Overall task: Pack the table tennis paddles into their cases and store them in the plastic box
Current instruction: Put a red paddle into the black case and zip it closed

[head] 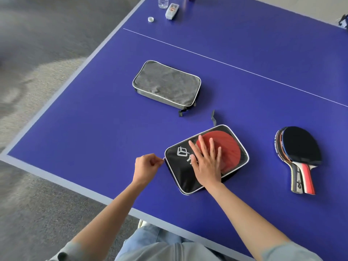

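The step in hand looks like zipping the black case (188,166) shut, low in the middle of the frame on the blue table (94,129). The right hand (207,162) lies flat on it, fingers straight, pressing it down over a red paddle (227,147) that shows through the clear window. The left hand (146,167) pinches what seems to be the zip pull at the case's left corner. Next it must draw the pull around the white-piped edge while the other hand steadies the soft fabric.

A grey cloth case (166,84), rectangular with rounded corners, lies shut higher up. At the right, stacked paddles (297,149) with dark rubber faces wait. No plastic box is in sight.
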`<action>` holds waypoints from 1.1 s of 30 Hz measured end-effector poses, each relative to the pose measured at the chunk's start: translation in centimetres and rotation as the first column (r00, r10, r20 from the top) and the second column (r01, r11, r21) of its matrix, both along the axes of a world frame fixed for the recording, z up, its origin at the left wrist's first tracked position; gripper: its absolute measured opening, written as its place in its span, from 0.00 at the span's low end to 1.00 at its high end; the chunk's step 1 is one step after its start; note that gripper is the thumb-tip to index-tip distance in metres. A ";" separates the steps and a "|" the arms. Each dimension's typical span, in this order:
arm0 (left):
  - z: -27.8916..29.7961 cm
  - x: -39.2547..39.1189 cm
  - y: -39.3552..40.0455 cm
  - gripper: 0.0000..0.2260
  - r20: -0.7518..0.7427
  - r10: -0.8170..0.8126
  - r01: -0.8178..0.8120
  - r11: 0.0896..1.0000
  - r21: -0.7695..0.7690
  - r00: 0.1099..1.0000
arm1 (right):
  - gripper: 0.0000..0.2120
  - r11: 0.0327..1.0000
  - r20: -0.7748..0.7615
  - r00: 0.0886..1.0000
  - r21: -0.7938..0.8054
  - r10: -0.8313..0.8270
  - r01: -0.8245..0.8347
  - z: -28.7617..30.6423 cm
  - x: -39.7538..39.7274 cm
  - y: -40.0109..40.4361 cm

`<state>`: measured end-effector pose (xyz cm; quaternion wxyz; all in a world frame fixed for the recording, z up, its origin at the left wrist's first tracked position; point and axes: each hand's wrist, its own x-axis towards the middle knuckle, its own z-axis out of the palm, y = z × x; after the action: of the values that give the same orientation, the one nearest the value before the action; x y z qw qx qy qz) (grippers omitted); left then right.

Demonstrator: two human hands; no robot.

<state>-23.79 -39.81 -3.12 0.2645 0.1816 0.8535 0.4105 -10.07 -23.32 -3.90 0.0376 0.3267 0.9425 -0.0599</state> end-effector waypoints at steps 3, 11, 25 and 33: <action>0.0 2.1 -0.4 0.06 0.088 0.071 -0.074 0.997 0.033 0.994 | 0.24 0.999 0.002 0.999 0.003 -0.032 0.032 -0.4 -0.2 -0.1; -0.7 7.2 -0.7 0.07 0.205 0.116 -0.130 0.990 0.055 0.972 | 0.24 0.998 -0.002 0.998 -0.035 -0.057 0.057 -0.2 -0.2 -0.4; 0.1 -2.5 7.3 0.10 0.066 0.069 -0.069 0.998 -0.008 0.995 | 0.27 0.946 0.117 0.949 -0.106 -0.293 0.305 1.5 -2.8 -0.4; -0.3 -4.9 6.9 0.05 0.094 0.085 -0.086 0.996 0.007 0.992 | 0.30 0.970 0.031 0.972 -0.076 0.233 -0.230 1.1 -2.9 3.8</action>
<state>-28.72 -32.87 -3.45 0.2852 0.1268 0.8450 0.4343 -13.00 -19.55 -2.81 0.0749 0.2141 0.9705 -0.0823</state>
